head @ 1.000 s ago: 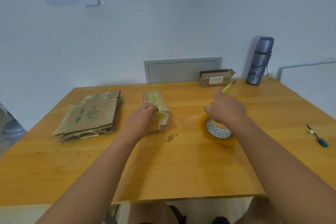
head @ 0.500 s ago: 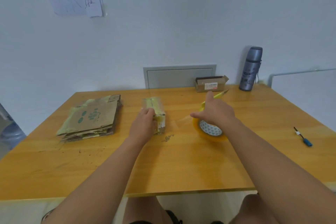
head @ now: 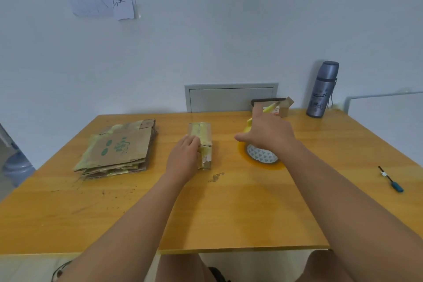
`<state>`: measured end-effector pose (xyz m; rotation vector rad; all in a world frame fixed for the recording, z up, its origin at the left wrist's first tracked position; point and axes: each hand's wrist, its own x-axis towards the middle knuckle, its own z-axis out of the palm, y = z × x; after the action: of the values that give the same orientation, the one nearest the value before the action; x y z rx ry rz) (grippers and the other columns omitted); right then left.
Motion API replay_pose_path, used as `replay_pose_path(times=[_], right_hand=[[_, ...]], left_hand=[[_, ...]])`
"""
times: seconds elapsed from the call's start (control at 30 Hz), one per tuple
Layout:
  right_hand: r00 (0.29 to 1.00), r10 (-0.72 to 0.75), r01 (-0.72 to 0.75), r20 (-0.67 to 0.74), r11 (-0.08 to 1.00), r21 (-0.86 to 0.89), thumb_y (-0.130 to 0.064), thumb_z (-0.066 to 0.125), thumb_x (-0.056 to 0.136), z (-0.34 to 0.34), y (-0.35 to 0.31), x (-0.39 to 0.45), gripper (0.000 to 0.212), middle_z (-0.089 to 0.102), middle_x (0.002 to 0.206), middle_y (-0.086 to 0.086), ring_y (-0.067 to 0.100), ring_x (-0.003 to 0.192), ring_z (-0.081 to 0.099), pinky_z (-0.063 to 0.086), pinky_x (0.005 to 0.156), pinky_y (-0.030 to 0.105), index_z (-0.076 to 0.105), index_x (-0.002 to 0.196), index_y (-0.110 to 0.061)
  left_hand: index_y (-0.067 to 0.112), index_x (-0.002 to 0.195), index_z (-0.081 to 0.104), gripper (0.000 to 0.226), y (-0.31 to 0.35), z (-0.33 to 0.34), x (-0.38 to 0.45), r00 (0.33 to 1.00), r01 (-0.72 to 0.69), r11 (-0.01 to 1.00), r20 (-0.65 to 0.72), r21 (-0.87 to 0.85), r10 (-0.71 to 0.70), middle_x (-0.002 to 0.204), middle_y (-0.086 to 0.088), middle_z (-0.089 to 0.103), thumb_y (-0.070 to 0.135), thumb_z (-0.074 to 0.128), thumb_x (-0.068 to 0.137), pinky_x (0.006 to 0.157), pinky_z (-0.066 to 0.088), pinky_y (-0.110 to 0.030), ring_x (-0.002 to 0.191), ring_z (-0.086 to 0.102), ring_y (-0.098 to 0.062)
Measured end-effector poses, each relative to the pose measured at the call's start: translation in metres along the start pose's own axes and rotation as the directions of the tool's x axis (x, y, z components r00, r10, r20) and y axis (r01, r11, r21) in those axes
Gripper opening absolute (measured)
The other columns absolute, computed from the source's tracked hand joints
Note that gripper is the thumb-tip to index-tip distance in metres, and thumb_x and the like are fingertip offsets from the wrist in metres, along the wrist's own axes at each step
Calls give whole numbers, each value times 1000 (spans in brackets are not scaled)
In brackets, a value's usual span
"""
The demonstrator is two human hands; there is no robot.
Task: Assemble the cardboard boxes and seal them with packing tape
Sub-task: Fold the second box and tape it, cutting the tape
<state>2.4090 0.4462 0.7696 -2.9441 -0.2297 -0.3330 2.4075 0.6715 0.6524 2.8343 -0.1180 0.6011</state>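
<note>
A small cardboard box [head: 204, 138], wrapped in yellowish tape, lies on the wooden table [head: 229, 213] at centre. My left hand [head: 184, 158] grips its near left side with curled fingers. To the right, a roll of clear packing tape [head: 263, 158] lies flat on the table. My right hand [head: 267, 135] hovers over the roll's far edge and holds a yellow utility knife [head: 271, 107] whose tip points away from me. A stack of flattened cardboard boxes [head: 121, 147] with green print lies at the left.
At the back edge stand a small open cardboard box [head: 282, 107] and a grey flask [head: 322, 90]. A blue-handled tool [head: 391, 179] lies at the far right. A grey panel [head: 231, 97] leans on the wall. Brown specks mark the table near the front left.
The view has tilted upward, so the table sits lower in frame. The box was blurred a second ago and now lies still. Both hands keep their holds and have hardly shifted.
</note>
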Motion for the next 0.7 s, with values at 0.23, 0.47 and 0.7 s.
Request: replay_pose_path(times=[0.23,0.47,0.7], right_hand=[[995,-97,97,-2,986,135,-69,67,76,-42,14,0,71,53,88,-5,15,78,56,46,57,31,36,118,-22],[967,-251,227,36,919,322,-66,73,73,-67,16,-4,63,54,86,0,14,74,52,40,59,27,40,105,-24],[949,-313,295,-30,854,429,-61,74,75,-66,3,-5,59,46,81,-3,10,70,45,35,58,24,40,101,-21]], left_hand=[[14,125,57,36,12,-5,3,982,90,982,-149,-167,-115,127,-2,58,23,59,90,95,42,-33,121,50,-20],[14,98,66,18,71,-32,-16,932,321,423,203,-848,-300,97,-9,72,20,50,100,76,55,-32,81,67,-16],[-5,120,61,58,82,-30,-32,628,761,-297,769,-577,116,114,-19,71,46,40,104,83,58,-35,102,71,-28]])
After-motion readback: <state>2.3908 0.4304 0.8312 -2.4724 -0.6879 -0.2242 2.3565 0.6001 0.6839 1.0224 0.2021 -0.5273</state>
